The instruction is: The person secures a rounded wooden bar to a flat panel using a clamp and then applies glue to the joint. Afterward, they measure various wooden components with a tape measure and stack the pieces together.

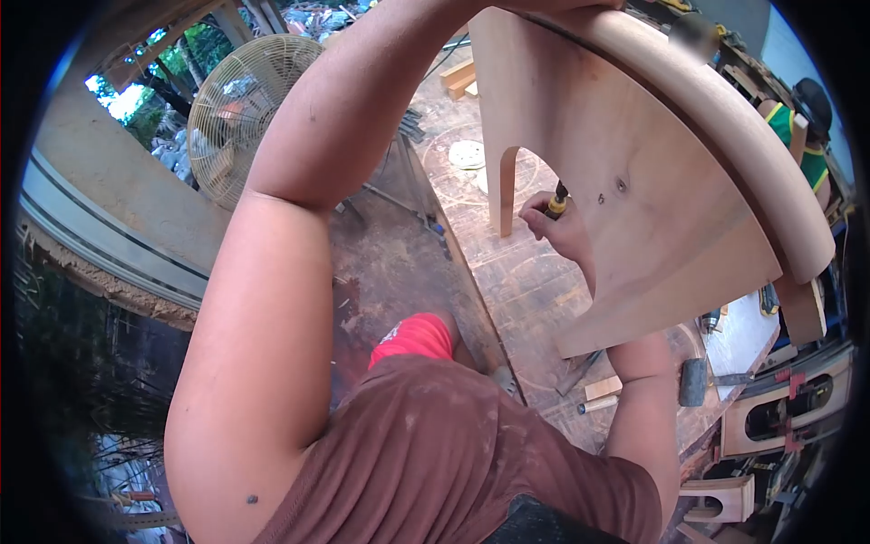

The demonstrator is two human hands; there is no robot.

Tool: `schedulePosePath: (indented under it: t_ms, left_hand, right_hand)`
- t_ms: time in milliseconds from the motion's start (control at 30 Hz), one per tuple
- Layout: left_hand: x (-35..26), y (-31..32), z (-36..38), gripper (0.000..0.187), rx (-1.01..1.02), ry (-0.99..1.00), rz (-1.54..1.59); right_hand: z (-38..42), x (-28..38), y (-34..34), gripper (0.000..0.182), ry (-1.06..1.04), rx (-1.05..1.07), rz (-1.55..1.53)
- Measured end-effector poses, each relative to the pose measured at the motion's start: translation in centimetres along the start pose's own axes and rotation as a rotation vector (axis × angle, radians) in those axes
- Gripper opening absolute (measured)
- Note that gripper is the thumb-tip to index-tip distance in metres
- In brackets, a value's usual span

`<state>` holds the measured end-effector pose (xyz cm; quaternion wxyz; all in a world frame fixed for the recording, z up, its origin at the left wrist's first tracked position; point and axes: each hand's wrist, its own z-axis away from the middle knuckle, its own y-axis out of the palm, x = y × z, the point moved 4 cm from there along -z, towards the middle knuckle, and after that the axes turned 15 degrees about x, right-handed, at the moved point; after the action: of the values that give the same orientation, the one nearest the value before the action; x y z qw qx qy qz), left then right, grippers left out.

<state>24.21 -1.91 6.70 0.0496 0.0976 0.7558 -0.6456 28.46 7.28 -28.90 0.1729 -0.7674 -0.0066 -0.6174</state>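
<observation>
A pale wooden furniture piece (671, 181) with an arched cutout and a thick rounded rim stands tilted over the worktable (535, 299). My left hand (594, 4) grips its upper edge, mostly cut off by the top of the view. Behind the panel runs my right forearm, and through the arch I see my right hand (566, 231) closed around a screwdriver (556, 207) with a yellow and black handle. The screwdriver's shaft points up, and its tip is hidden by the wood. Two dark knots or holes show on the panel's face.
On the table lie a hammer (693, 383), a small wood block (604, 388), a drill (712, 319) and a pale round disc (467, 154). A caged fan (249, 113) stands at the upper left. Another person (802, 136) is at the right, above arched wooden parts (761, 419) with red clamps.
</observation>
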Motion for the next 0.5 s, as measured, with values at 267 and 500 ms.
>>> schedulePosePath:
  t_ms: [267, 500]
  left_hand:
    - [0.2, 0.1, 0.4, 0.053, 0.117, -0.048, 0.151]
    - [1.3, 0.3, -0.1, 0.045, 0.036, 0.044, 0.134]
  right_hand:
    - [0.9, 4.7, -1.6, 0.019, 0.083, 0.211, 0.102]
    - [2.6, 7.4, -0.1, 0.022, -0.05, -0.068, 0.172]
